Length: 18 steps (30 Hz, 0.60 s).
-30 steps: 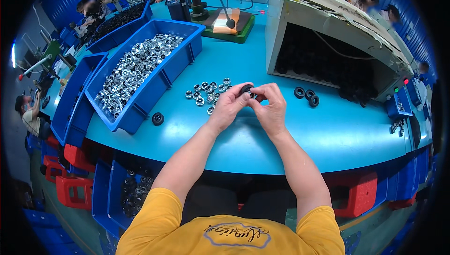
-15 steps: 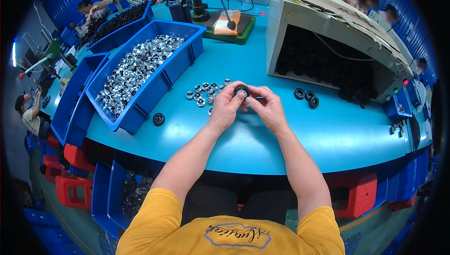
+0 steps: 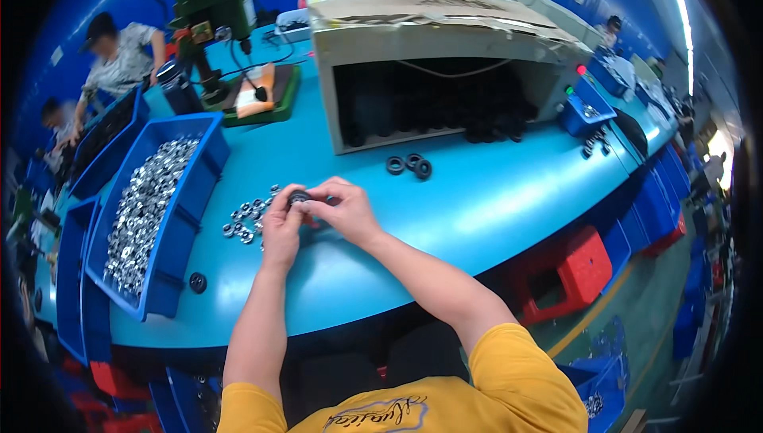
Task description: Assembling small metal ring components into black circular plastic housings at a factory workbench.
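Between my left hand [image 3: 280, 228] and my right hand [image 3: 348, 212] is a small black wheel [image 3: 299, 196] with a shiny metal hub, held above the table. Fingers of both hands are closed round it, and they hide part of it. Just left of my left hand lie several loose silver hubs [image 3: 247, 215] on the blue tabletop. Beyond my right hand lie black rubber tyres [image 3: 413, 164]. One more black wheel [image 3: 198, 282] rests by itself near the large blue bin.
A blue bin [image 3: 184, 262] full of silver hubs stands at left. An open-fronted pale box [image 3: 324, 83] with dark tyres inside stands at the back. Behind are a green press [image 3: 208, 19] and a dark bottle [image 3: 179, 89]. Red stools [image 3: 568, 270] stand below the table edge. Other people work farther off.
The whole view has swung toward the right, so the table and bins appear farther left. Both hands keep hold of the wheel at about the same spot over the table.
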Motion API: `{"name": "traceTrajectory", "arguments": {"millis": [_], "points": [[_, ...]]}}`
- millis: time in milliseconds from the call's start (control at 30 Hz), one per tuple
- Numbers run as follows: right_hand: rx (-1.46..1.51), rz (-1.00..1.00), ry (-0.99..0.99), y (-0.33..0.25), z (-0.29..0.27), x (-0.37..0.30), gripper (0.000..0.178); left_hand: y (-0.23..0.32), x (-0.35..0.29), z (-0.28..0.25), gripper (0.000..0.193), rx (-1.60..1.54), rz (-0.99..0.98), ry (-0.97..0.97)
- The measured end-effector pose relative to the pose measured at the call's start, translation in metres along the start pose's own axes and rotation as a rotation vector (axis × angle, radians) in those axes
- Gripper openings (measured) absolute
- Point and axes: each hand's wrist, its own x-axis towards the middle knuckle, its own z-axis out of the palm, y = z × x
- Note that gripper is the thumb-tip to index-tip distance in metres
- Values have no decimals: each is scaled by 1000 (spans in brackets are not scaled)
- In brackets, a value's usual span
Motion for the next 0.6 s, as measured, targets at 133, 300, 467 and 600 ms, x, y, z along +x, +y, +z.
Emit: {"name": "traceTrajectory", "arguments": {"millis": [133, 300, 467, 600], "points": [[59, 39, 8, 18, -9, 5, 22, 2, 2, 9, 30, -37, -35, -68], [-38, 14, -67, 19, -11, 3, 22, -3, -1, 4, 26, 50, 1, -30], [-8, -1, -103, 24, -10, 1, 22, -12, 2, -2, 19, 140, 94, 38], [8, -10, -103, 25, -9, -1, 22, -15, 1, -3, 17, 144, 102, 79]]}}
